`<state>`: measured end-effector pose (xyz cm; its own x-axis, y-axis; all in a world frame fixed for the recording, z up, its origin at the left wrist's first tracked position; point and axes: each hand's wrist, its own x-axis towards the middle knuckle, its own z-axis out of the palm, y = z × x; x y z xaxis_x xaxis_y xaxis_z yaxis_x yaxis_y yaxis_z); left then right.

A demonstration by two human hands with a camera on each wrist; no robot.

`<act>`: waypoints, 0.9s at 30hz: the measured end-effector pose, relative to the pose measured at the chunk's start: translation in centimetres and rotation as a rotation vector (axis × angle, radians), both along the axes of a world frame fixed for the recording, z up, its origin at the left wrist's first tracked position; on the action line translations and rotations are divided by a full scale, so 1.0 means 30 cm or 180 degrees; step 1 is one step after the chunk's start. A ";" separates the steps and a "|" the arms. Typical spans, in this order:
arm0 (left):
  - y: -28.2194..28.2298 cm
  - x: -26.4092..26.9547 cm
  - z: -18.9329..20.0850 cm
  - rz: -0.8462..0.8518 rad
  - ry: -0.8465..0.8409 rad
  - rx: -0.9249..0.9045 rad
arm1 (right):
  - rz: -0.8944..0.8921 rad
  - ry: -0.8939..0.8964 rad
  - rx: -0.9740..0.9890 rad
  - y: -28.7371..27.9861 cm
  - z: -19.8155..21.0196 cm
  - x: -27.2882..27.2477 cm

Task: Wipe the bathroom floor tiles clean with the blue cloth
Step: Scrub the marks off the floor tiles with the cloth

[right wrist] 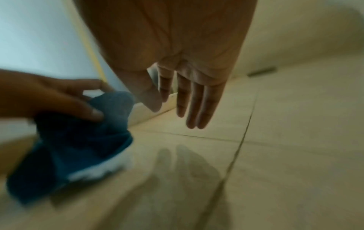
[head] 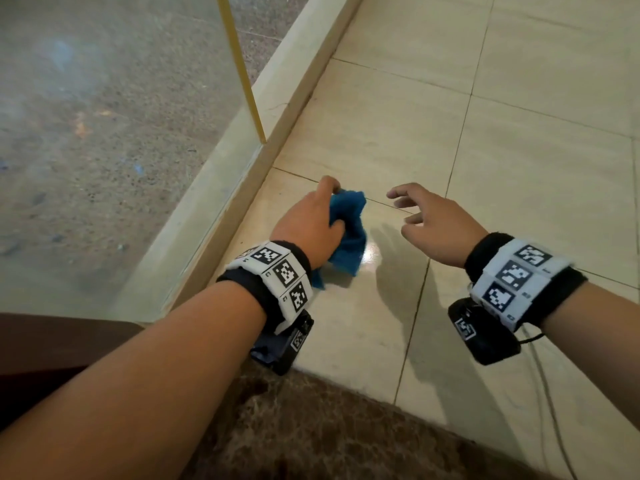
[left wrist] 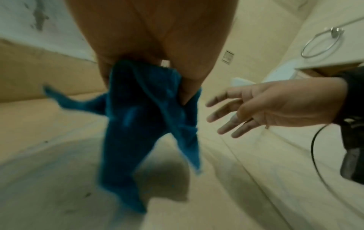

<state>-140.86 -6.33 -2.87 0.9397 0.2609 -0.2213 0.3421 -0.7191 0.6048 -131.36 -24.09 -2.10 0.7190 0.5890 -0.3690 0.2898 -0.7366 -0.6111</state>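
Note:
My left hand (head: 311,220) grips a bunched blue cloth (head: 349,233) just above the beige floor tiles (head: 519,188), near the raised kerb. The cloth (left wrist: 145,124) hangs down from the curled fingers, its lower corners close to the floor; the frames do not show whether they touch it. My right hand (head: 426,220) hovers to the right of the cloth with fingers spread and straight, holding nothing. In the right wrist view the fingers (right wrist: 197,105) point down at the tile, and the cloth (right wrist: 78,147) sits at lower left in my left hand (right wrist: 59,98).
A glass shower panel (head: 121,133) with a yellow edge strip (head: 242,67) stands on a stone kerb (head: 242,174) to the left. A dark brown marble threshold (head: 311,427) lies nearest me. A towel ring (left wrist: 321,43) hangs on the far wall. Tiles extend right and ahead.

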 end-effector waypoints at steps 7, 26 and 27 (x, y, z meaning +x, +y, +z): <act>-0.034 -0.019 -0.127 -0.1016 0.1030 0.0994 | 0.0900 -0.0821 -0.1359 -0.015 -0.125 0.002; 0.014 0.054 -0.165 -0.0640 0.1142 0.1090 | 0.0805 -0.0828 -0.1522 -0.019 -0.173 -0.020; -0.010 0.065 -0.160 -0.0929 0.1094 0.1055 | 0.0806 -0.0827 -0.1514 -0.018 -0.174 -0.020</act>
